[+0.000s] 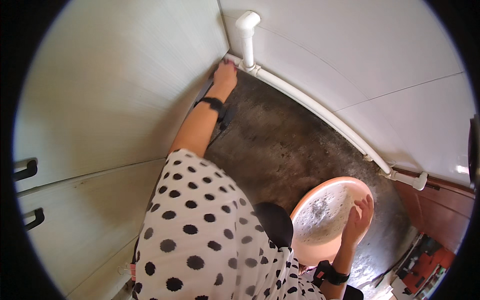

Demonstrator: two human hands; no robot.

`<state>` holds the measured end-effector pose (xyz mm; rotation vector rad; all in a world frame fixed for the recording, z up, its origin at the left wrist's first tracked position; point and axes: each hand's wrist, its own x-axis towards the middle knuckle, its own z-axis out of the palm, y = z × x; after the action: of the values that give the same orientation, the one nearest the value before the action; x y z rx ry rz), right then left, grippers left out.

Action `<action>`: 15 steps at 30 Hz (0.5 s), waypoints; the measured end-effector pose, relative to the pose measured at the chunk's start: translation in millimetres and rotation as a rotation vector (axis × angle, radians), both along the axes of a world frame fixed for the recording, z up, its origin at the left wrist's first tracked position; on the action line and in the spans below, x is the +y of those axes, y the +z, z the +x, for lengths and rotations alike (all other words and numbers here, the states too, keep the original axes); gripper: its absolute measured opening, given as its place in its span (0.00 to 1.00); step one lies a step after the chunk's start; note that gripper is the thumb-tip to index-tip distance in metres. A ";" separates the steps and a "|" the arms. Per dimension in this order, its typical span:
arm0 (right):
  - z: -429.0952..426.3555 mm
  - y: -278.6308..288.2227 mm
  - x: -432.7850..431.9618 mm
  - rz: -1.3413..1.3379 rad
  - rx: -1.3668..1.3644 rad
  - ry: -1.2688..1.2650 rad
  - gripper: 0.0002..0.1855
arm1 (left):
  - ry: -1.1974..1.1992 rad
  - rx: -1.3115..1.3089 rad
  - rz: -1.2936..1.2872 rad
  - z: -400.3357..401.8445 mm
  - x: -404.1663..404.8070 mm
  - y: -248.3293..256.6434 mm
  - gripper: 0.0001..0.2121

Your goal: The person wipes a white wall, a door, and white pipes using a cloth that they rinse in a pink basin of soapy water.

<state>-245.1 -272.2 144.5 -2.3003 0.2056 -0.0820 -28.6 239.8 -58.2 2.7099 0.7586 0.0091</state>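
Note:
My left hand [225, 75] reaches far forward into the corner, low beside the white pipe [245, 48]. Its fingers are blurred and partly hidden, so whether they hold anything is unclear. Near my right side stands an orange plastic basin [311, 254] of cloudy, foamy water [324, 213]. Over the far right rim of that basin is my right hand [357, 225], fingers apart and holding nothing; contact with the rim is hard to judge. Black bands circle both wrists.
A pale cabinet [123, 82] with black handles [28, 170] rises on the left. Along the white wall [360, 48] runs a low white pipe [307, 99]. The dark floor [277, 138] looks stained. Reddish-brown panels [431, 204] and red clutter [423, 270] are at right.

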 end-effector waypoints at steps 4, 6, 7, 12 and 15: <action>-16.1 -18.4 -48.3 -0.098 -0.089 -0.002 0.10 | -0.075 -0.444 -0.025 -14.6 -21.6 17.4 0.21; -16.8 -13.6 -47.5 -0.087 -0.056 0.014 0.10 | -0.036 -0.668 0.026 -2.7 -4.8 10.8 0.23; -14.2 -8.0 -42.0 -0.132 -0.029 0.029 0.10 | 0.050 -0.480 -0.217 -0.9 -19.5 18.0 0.20; -14.6 25.5 -54.5 -0.343 -0.017 0.117 0.10 | -0.315 -0.281 -0.373 -19.6 -132.2 34.8 0.20; -28.5 38.1 -67.7 -0.324 0.004 0.086 0.10 | -0.094 -0.711 -0.354 0.1 -152.0 42.6 0.22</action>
<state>-273.6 -339.9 182.5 -2.6286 0.1001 -0.0712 -28.4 87.8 -15.7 2.1644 0.3675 0.7027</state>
